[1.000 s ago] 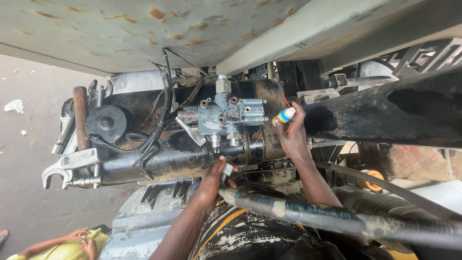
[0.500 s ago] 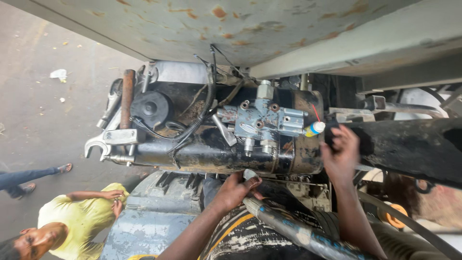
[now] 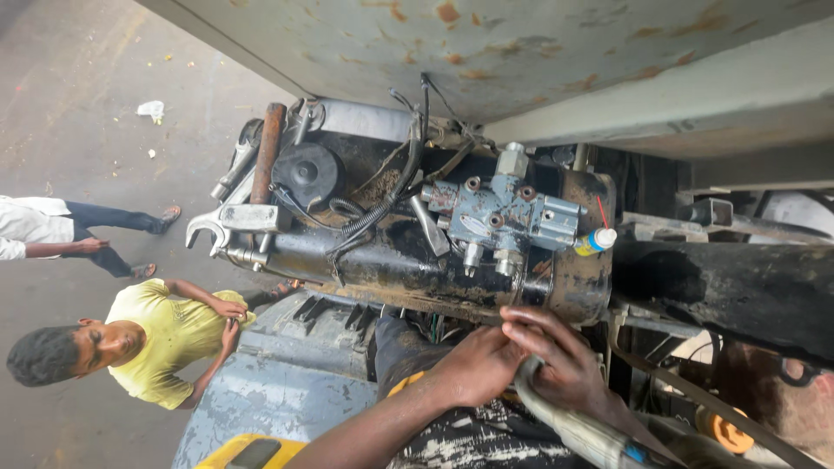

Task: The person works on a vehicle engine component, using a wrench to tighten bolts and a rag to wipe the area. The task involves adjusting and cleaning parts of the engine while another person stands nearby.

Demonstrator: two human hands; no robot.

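My left hand and my right hand meet low in the view, both closed around the end of a thick grey hose that runs off to the lower right. Just above them is a greasy black cylindrical tank carrying a blue-grey valve block with several ports and black cables. A small bottle with a white cap and a thin red nozzle rests against the right end of the valve block, apart from both hands.
Open-end wrenches and a rusty hammer handle lie on the tank's left end beside a round black cap. A rusty panel hangs overhead; a black beam runs right. Two people stand on the ground at left.
My right hand has left the small bottle at the valve block and dropped down to the hose beside my left hand. The view has swung right, showing the bystanders.
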